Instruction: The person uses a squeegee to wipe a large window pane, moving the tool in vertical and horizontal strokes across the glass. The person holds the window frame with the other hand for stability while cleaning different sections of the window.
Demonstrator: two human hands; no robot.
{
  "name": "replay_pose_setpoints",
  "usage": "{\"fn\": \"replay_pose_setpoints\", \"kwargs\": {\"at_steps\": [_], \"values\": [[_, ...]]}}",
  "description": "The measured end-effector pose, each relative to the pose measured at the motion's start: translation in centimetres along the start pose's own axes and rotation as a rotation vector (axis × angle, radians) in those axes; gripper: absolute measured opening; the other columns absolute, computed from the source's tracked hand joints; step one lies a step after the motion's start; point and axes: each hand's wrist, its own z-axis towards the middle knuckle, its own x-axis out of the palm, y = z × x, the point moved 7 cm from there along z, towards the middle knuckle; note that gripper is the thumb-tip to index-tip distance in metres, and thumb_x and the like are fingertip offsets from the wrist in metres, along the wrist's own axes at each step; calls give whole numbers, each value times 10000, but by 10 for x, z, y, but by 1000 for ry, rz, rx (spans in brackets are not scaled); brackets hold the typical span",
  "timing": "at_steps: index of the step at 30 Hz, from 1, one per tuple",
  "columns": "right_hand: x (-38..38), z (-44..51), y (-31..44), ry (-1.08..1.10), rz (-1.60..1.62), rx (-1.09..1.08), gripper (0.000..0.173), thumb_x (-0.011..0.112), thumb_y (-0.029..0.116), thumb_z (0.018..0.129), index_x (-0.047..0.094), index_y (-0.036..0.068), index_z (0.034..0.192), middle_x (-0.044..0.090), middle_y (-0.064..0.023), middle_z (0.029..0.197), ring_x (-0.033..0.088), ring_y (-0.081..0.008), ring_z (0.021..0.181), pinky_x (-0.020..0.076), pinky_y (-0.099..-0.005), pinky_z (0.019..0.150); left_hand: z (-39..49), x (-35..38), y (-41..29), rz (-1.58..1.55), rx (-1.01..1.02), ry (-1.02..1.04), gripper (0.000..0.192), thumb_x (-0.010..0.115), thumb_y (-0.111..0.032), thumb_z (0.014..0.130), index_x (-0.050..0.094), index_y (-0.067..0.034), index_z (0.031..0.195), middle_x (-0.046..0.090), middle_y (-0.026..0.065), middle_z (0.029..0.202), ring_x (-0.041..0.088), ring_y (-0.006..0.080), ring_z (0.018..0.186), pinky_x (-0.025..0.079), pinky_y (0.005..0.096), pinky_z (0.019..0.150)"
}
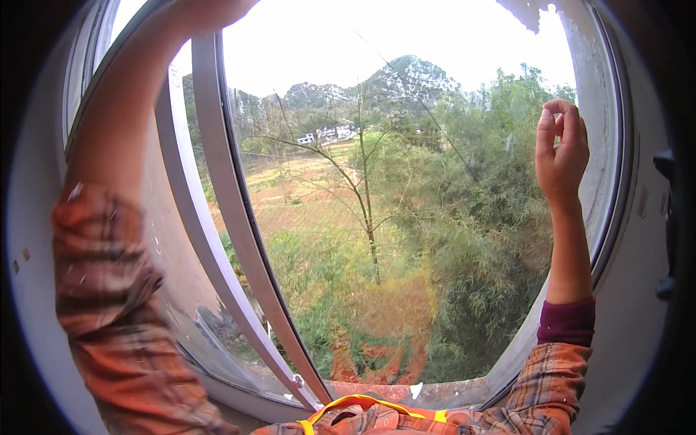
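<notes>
In front of me is a sliding window with a large glass pane (pixel 413 228) and upright metal frame bars (pixel 231 163) left of centre. My left hand (pixel 223 13) is raised to the top edge near the upper end of these bars; it is cut off by the picture's rim, so its fingers and anything in them are hidden. My right hand (pixel 563 144) is up at the right side of the pane, its fingers curled and the thumb near the index fingertip. Nothing can be made out between them. Whether it touches the glass, I cannot tell.
The window's right frame edge (pixel 622 163) curves beside my right hand. Below my chest level runs the sill (pixel 457 387), with a small white scrap (pixel 416 390) near it. A dark object (pixel 666 217) stands at the far right wall. Trees, fields and hills lie outside.
</notes>
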Motion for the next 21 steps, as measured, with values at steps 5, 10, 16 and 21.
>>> {"fn": "replay_pose_setpoints", "kwargs": {"at_steps": [5,10,16,21], "values": [[-1,0,1,-16,41,-43,44,631,134,1011,654,102,1030,633,20,850,513,-120,707,473,-302,631,21,-5,4,-21,254,-119,530,514,-62,1025,489,-184,1540,614,212,1419,636,303,1224,457,397,1120],[1,0,-2,18,-6,1,33,625,124,1013,642,98,1021,610,14,832,495,-131,694,463,-309,629,-1,-4,30,124,-1,33,548,501,-40,1010,500,-196,1536,562,194,1488,594,310,1302,432,402,1157],[2,0,1,28,29,-31,40,612,117,1000,634,108,1032,589,15,827,491,-134,698,462,-314,640,17,-15,-1,-29,94,-81,525,497,-78,1020,509,-203,1530,548,178,1509,554,316,1358,393,406,1195],[1,1,1,43,-25,-14,32,617,96,994,633,95,1021,603,12,842,487,-134,687,463,-316,646,-23,-14,26,192,58,-60,518,526,-84,1018,514,-186,1525,555,168,1505,546,313,1370,382,403,1201]]}}
